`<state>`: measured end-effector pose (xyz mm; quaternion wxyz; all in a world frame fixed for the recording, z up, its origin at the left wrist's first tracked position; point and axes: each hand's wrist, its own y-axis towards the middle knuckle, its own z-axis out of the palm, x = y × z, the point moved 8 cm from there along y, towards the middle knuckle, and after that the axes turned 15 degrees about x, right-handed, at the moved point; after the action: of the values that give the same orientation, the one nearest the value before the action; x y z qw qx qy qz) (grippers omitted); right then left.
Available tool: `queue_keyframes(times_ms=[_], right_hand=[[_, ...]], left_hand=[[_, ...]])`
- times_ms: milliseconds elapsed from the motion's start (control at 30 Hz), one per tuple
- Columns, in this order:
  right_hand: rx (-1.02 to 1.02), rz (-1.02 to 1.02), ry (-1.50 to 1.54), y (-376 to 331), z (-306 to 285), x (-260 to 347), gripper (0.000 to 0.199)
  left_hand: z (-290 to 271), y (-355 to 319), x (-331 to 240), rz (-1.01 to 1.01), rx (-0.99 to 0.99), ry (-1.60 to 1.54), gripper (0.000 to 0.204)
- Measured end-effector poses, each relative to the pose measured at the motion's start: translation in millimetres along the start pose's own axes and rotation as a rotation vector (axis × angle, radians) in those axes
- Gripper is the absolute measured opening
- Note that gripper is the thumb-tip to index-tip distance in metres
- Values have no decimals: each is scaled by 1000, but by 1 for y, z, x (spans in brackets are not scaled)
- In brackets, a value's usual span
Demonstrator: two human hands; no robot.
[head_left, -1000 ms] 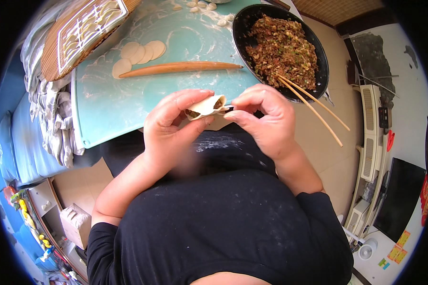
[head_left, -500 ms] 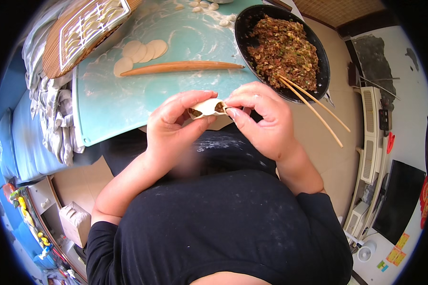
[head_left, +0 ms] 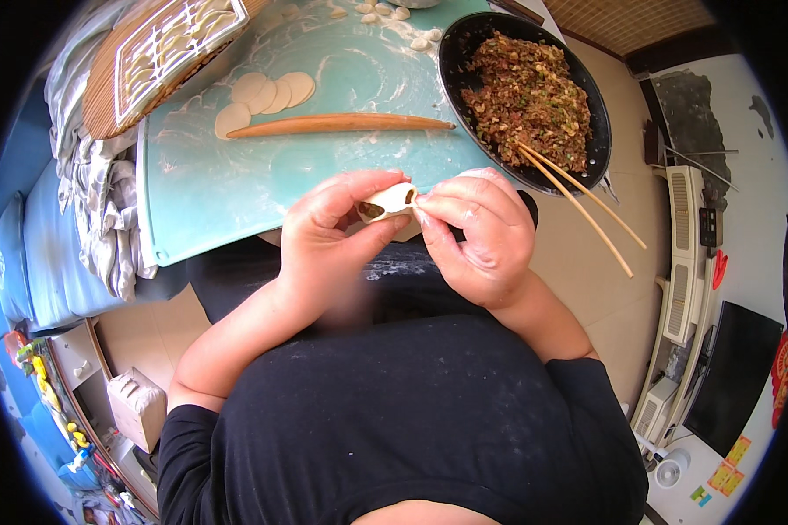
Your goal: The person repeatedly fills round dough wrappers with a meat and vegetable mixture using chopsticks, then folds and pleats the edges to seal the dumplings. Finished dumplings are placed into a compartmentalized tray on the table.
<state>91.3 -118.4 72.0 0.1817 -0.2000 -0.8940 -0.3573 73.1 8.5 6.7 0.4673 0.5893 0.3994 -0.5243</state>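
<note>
Both of my hands hold one half-folded dumpling [head_left: 389,201] above the near edge of the teal mat [head_left: 236,188]. My left hand [head_left: 328,245] cradles it from below, with dark filling showing at its left end. My right hand [head_left: 477,232] pinches the wrapper's right end between thumb and fingers. A wooden rolling pin [head_left: 337,123] lies across the mat behind the hands. Beyond it sit several round flat wrappers [head_left: 263,92]. The black bowl of chopped filling [head_left: 525,92] stands at the right, with two chopsticks [head_left: 578,206] resting on its rim.
A round woven tray [head_left: 105,96] with a white rack of finished dumplings [head_left: 171,44] sits at the far left. Small dough pieces [head_left: 385,13] lie at the mat's far edge. Crumpled cloth [head_left: 105,210] hangs to the left. A white cabinet [head_left: 683,254] stands on the right.
The open wrapper has been folded over the filling. My right hand's pinch has shifted along the seam toward the dumpling's right end. Both hands stay in the same place.
</note>
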Motion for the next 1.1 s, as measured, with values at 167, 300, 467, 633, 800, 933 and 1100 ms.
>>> queue_keyframes(times_ms=[167, 300, 467, 633, 800, 933, 1100], right_hand=[[11, 205, 270, -7, 5, -19, 23], [52, 342, 473, -9, 15, -28, 33], [98, 203, 340, -8, 19, -23, 31], [50, 182, 328, -5, 17, -19, 25], [44, 127, 225, -2, 13, -13, 21], [38, 70, 71, -2, 8, -6, 20], [19, 60, 41, -4, 8, -8, 21]], left_hand=[[0, -1, 7, -64, -52, -143, 33], [3, -1, 5, -40, -61, -244, 34], [3, -3, 9, -36, -46, -175, 33], [3, -3, 6, -10, -54, -167, 32], [3, -2, 5, -41, 14, -10, 37], [5, -1, 7, -120, 65, -8, 37], [8, 0, 10, -126, 90, -162, 37]])
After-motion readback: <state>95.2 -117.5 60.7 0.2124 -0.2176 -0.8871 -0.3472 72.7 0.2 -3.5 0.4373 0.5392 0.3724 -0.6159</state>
